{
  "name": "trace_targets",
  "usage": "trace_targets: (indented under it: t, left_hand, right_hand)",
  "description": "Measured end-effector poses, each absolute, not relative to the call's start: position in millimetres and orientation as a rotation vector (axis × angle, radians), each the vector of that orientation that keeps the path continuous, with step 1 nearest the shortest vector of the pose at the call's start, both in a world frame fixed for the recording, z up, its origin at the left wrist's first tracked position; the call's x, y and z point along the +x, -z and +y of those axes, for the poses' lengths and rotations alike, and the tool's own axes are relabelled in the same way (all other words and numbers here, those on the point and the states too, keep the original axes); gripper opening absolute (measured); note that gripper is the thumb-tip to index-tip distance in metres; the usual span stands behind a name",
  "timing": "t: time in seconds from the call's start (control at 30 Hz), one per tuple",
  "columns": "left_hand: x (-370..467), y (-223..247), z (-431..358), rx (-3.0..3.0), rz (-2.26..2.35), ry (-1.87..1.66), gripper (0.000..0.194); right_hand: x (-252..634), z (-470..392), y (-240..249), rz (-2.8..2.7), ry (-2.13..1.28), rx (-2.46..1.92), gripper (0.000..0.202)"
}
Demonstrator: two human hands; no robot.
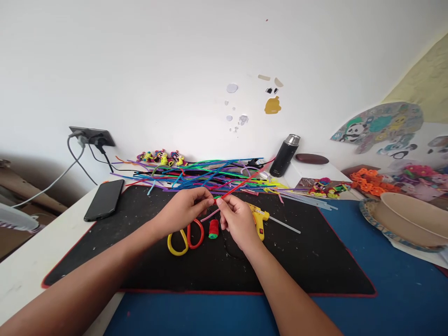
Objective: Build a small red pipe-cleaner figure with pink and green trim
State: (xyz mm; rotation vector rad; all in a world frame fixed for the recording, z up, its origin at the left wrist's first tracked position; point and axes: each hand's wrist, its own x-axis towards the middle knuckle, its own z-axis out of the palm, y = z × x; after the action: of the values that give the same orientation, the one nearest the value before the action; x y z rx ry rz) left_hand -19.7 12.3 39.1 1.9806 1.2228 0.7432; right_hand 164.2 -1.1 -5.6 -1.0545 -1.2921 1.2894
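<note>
A red pipe cleaner is pinched between the fingertips of both hands, its long free end slanting up to the right. My left hand closes on its lower end, where a bit of green shows. Close beside it, my right hand grips the same strand between thumb and forefinger. Below the hands, a small red coil with a green end stands on the black mat. Scissors with yellow and red handles lie under my left hand, blades hidden. Behind my right hand is a yellow glue gun, partly covered.
Many coloured pipe cleaners lie heaped along the wall, with small figures behind them. A black flask stands at the back right. A phone rests at left; a beige bowl sits at right.
</note>
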Motion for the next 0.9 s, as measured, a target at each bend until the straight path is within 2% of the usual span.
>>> trace_targets:
  t: [0.43, 0.9]
  left_hand:
    - [-17.0, -30.2, 15.5, 1.688, 1.096, -0.820, 0.030]
    - [-18.5, -30.1, 18.6, 1.595, 1.067, -0.872, 0.041]
  right_hand:
    - [162.4, -2.4, 5.2, -1.288, -1.283, -1.063, 0.033]
    - [162.5, -2.1, 5.2, -1.225, -1.304, -1.057, 0.034]
